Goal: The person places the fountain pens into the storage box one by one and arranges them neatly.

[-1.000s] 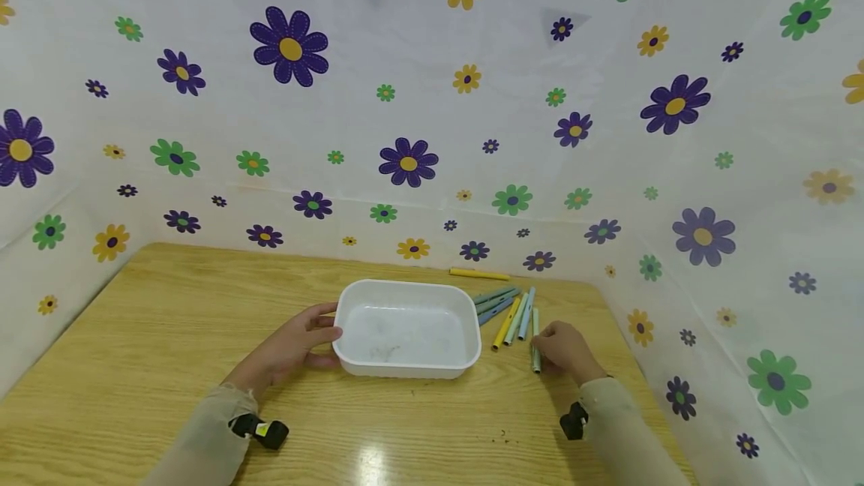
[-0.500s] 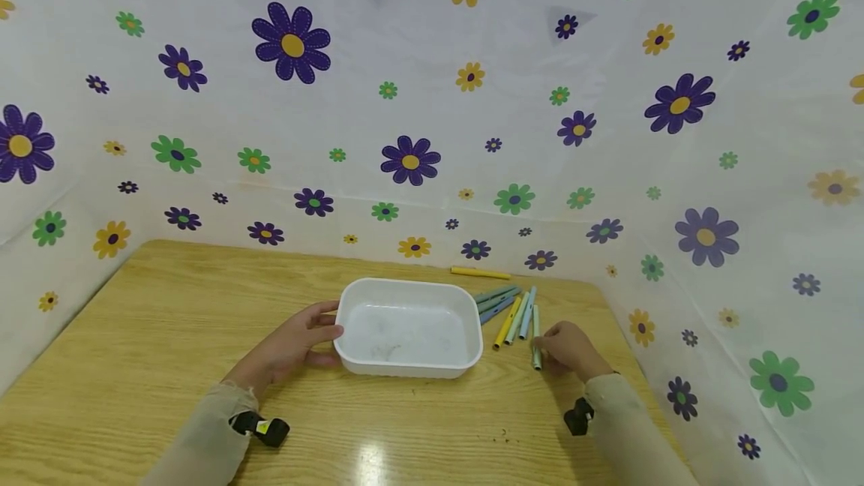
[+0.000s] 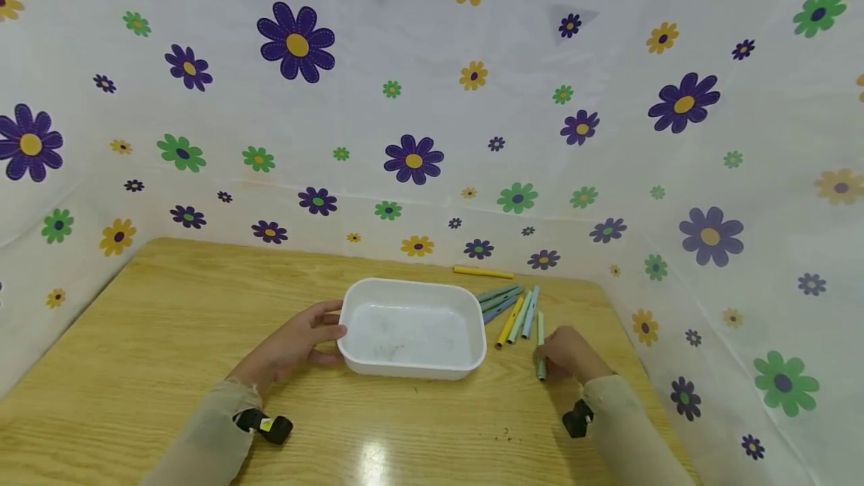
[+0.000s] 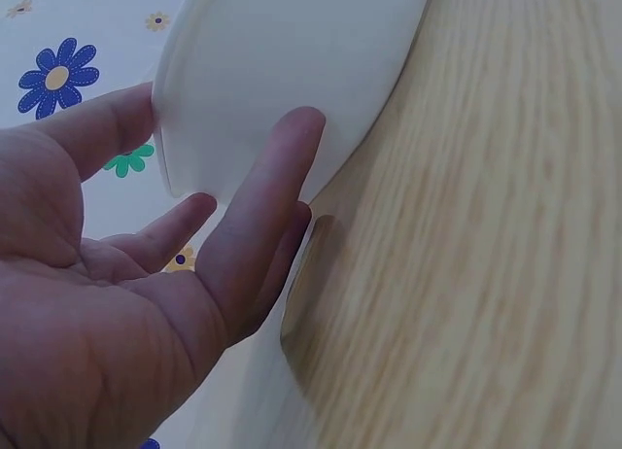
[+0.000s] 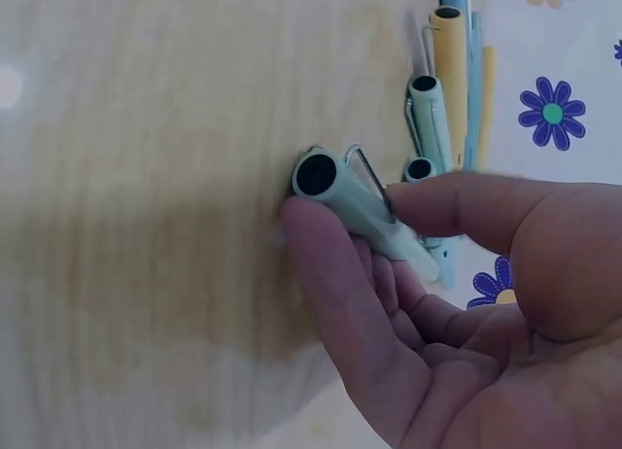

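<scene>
A white plastic tub with rounded corners stands on the table. At its left end my left hand touches the rim and outer wall with spread, fairly straight fingers; the left wrist view shows fingertips against the wall. To the right of the tub, my right hand pinches a pale green pen with a wire clip. Its dark round end faces the right wrist camera. Just left of that hand lie several more pens: a yellow pen, pale green and light blue pens, and darker green and blue ones.
A yellow pen lies apart at the table's back edge. Behind and beside the wooden table hangs a white flower-print sheet. Small dark specks dot the front right of the tabletop.
The right hand and its pale green pen have shifted slightly toward me, away from the other pens. The left hand stays at the tub. The head view has swung a little.
</scene>
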Available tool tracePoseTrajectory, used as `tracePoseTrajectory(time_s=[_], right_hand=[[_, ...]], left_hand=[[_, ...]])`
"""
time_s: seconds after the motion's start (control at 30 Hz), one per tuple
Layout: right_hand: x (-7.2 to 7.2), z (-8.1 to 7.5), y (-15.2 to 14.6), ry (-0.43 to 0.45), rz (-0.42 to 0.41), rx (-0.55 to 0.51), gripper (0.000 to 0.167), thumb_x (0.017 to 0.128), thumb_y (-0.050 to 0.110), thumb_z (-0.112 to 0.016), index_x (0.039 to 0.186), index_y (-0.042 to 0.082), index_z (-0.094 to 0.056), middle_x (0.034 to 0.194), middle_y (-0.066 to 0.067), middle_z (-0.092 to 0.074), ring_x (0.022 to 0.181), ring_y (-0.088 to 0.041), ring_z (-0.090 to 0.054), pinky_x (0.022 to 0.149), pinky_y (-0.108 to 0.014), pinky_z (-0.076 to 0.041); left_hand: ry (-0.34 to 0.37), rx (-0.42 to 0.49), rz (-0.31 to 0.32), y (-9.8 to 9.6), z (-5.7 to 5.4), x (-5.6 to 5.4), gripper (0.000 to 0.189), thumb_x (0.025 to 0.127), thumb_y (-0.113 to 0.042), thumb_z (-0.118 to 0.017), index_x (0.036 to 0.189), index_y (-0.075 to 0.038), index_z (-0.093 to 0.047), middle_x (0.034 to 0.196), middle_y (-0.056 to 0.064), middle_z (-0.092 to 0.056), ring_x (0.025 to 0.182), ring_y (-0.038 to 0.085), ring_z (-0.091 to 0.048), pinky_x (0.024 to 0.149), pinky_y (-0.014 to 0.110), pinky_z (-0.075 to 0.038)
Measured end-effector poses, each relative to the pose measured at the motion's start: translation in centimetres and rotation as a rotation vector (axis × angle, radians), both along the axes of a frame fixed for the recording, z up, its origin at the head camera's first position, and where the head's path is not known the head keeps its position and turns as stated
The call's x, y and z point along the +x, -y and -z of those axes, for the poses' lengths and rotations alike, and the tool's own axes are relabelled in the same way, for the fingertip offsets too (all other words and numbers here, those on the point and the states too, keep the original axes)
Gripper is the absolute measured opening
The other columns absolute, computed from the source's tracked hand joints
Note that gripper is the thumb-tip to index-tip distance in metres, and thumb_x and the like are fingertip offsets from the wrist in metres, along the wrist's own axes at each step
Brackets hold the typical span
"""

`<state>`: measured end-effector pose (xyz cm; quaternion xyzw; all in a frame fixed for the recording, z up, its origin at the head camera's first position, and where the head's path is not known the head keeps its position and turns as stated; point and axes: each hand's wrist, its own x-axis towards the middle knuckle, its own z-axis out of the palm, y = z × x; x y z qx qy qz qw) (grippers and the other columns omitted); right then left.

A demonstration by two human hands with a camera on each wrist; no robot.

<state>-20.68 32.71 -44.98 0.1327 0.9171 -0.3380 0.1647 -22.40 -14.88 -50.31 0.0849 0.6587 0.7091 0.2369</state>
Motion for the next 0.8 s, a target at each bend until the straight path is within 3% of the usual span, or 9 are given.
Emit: tracePoseTrajectory(time_s=[0.23,0.3,0.37,0.47,0.53,0.8], right_hand=[[1.0,0.2,-0.9,-0.037,-0.018,-0.051,0.037,0.097,0.014,-0.065,0.065,0.013,-0.046,0.057,0.001,-0.047,0.051,-0.014,-0.053,0.055,-0.037,-0.062],[0.8,0.0,-1.4,-0.047,-0.019,-0.089,0.028,0.099,0.014,-0.064,0.074,0.007,-0.052,0.067,-0.004,-0.053,0.056,-0.016,-0.055,0.058,-0.038,-0.063],[0.7,-0.5,-1.9,-0.048,-0.013,-0.143,0.017,0.100,0.012,-0.063,0.095,-0.003,-0.056,0.084,-0.013,-0.060,0.068,-0.021,-0.063,0.064,-0.042,-0.065],[0.6,-1.1,-2.7,-0.061,-0.008,-0.202,0.035,0.102,0.011,-0.061,0.126,-0.011,-0.047,0.110,-0.026,-0.060,0.084,-0.026,-0.068,0.073,-0.045,-0.066],[0.6,-1.4,-3.0,-0.088,-0.007,-0.229,0.043,0.104,0.012,-0.060,0.135,-0.012,-0.042,0.118,-0.031,-0.059,0.089,-0.028,-0.068,0.076,-0.047,-0.066],[0.7,-1.8,-3.3,-0.184,-0.005,-0.252,0.063,0.105,0.016,-0.063,0.156,-0.004,-0.032,0.120,-0.028,-0.063,0.092,-0.026,-0.069,0.078,-0.046,-0.066]], left_hand=[[0.012,0.004,-0.004,-0.1,0.4,0.0,0.073,0.102,-0.022,-0.069,0.161,-0.007,-0.029,0.150,0.029,-0.041,0.111,0.032,-0.068,0.092,0.050,-0.062],[0.018,0.009,-0.007,0.0,0.6,0.0,0.072,0.102,-0.021,-0.069,0.161,-0.007,-0.030,0.150,0.028,-0.041,0.111,0.032,-0.069,0.092,0.050,-0.062],[0.014,0.015,-0.002,0.1,0.5,-0.1,0.073,0.102,-0.021,-0.068,0.161,-0.006,-0.028,0.151,0.029,-0.040,0.111,0.033,-0.069,0.092,0.050,-0.061],[0.015,0.017,0.001,0.2,0.4,0.0,0.074,0.102,-0.020,-0.068,0.162,-0.005,-0.027,0.151,0.030,-0.039,0.112,0.034,-0.068,0.092,0.051,-0.061],[0.012,0.020,0.007,0.2,0.2,0.1,0.075,0.102,-0.020,-0.068,0.162,-0.004,-0.026,0.152,0.032,-0.038,0.113,0.034,-0.068,0.092,0.051,-0.061],[0.001,0.026,0.018,0.1,0.1,0.1,0.071,0.104,-0.017,-0.064,0.162,-0.003,-0.025,0.152,0.033,-0.037,0.114,0.035,-0.067,0.092,0.051,-0.061]])
